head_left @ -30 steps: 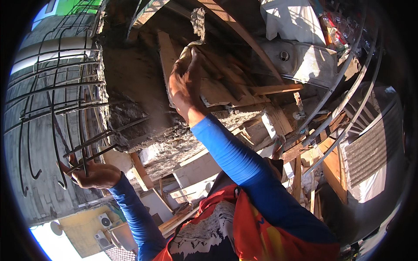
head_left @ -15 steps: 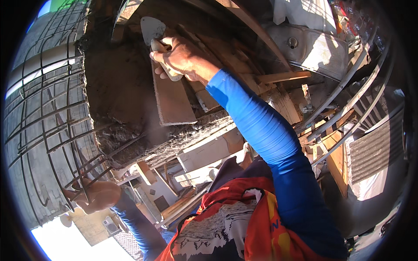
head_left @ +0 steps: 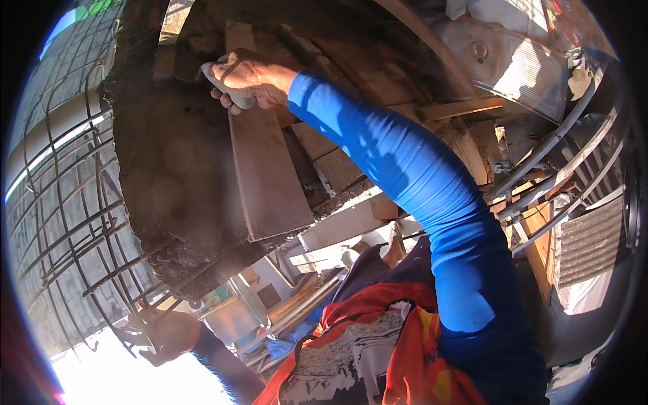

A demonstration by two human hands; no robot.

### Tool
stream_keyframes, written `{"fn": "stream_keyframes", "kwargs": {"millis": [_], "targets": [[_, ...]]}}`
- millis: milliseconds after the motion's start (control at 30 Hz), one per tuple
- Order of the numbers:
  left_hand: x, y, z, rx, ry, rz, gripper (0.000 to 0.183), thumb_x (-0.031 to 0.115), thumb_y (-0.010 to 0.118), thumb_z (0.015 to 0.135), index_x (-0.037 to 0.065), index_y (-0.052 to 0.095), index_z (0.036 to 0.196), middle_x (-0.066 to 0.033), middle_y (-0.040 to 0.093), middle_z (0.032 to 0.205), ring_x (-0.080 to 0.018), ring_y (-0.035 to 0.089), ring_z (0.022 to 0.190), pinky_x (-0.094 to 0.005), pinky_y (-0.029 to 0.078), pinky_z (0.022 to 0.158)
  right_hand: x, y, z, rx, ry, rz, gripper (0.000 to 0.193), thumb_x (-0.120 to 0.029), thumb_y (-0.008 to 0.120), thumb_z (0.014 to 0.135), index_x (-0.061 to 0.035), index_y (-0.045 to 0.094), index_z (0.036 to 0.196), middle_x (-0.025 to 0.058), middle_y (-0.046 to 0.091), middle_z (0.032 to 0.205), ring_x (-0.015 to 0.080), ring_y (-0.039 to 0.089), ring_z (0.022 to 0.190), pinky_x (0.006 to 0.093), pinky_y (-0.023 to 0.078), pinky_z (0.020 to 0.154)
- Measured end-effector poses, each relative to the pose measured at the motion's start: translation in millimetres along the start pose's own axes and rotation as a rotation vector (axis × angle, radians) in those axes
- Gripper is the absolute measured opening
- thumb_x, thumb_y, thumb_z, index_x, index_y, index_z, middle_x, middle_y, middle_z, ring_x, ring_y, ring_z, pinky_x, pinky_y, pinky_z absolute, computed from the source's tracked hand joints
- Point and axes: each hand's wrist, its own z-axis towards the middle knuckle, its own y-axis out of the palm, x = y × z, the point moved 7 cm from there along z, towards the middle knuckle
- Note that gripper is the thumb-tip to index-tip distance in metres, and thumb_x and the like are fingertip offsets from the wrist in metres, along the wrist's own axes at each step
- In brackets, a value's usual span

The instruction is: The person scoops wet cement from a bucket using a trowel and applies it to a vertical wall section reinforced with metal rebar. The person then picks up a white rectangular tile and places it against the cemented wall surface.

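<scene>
My right hand [head_left: 246, 77] is closed round the handle of a trowel [head_left: 243, 102], over a brown, dusty earth-like surface [head_left: 175, 169]. The trowel's blade is hardly visible from here, though the earlier head frame shows it grey and pointed. Just below that hand, a long flat board [head_left: 270, 179] lies along the surface. At the lower left, my left hand [head_left: 174, 332] is among the ends of a steel rebar mesh [head_left: 71, 209], its fingers curled about the bars. Shadow and glare partly hide those fingers.
Bare rebar ends stick out along the left edge. Loose planks [head_left: 466, 108] lie beyond my right arm. A metal sink [head_left: 503, 61] is at the far right, above curved metal strips [head_left: 560, 179] and a corrugated sheet [head_left: 590, 243]. Lumber lies lower down.
The view has shifted. My right hand has moved left over the brown surface with the trowel, whose blade has turned out of sight. My left hand stays by the rebar.
</scene>
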Motion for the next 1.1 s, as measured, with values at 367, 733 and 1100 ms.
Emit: {"fn": "stream_keyframes", "kwargs": {"millis": [367, 733, 1100], "targets": [[-31.4, -61.2, 44.4, -0.298, -0.024, 0.089, 0.064, 0.04, 0.047, 0.092, 0.009, 0.043, 0.148, -0.015, 0.06, 0.126, -0.0331, 0.056, 0.115, -0.0524, 0.024, 0.121, -26.1, 23.6, -30.4, -0.39, -0.231, -1.145, 0.028, -0.02, 0.042, 0.101, 0.002, 0.059, 0.094, 0.0096, 0.065, 0.082, 0.0207, 0.068, 0.069, 0.0376, 0.056, 0.063], [-31.9, -62.1, 45.5, -0.341, 0.0, 0.216, 0.037, 0.015, 0.038, 0.106, 0.006, 0.052, 0.139, -0.0091, 0.065, 0.122, -0.019, 0.067, 0.102, -0.0306, 0.059, 0.082, -47.6, -30.2, -47.4, 0.008, -0.046, -0.544, 0.04, -0.032, 0.045, 0.104, 0.0037, 0.048, 0.122, 0.0083, 0.064, 0.084, 0.016, 0.064, 0.065, 0.0319, 0.054, 0.052], [-31.6, -52.8, 34.0, -0.241, -0.157, -0.259, 0.04, 0.014, 0.035, 0.105, 0.004, 0.043, 0.143, -0.0166, 0.059, 0.131, -0.0271, 0.066, 0.106, -0.0353, 0.058, 0.08, -35.5, 20.8, -44.3, -0.319, 0.005, -0.791, 0.037, -0.026, 0.034, 0.105, 0.0029, 0.054, 0.095, 0.0114, 0.065, 0.075, 0.0215, 0.067, 0.061, 0.0384, 0.055, 0.053]]}}
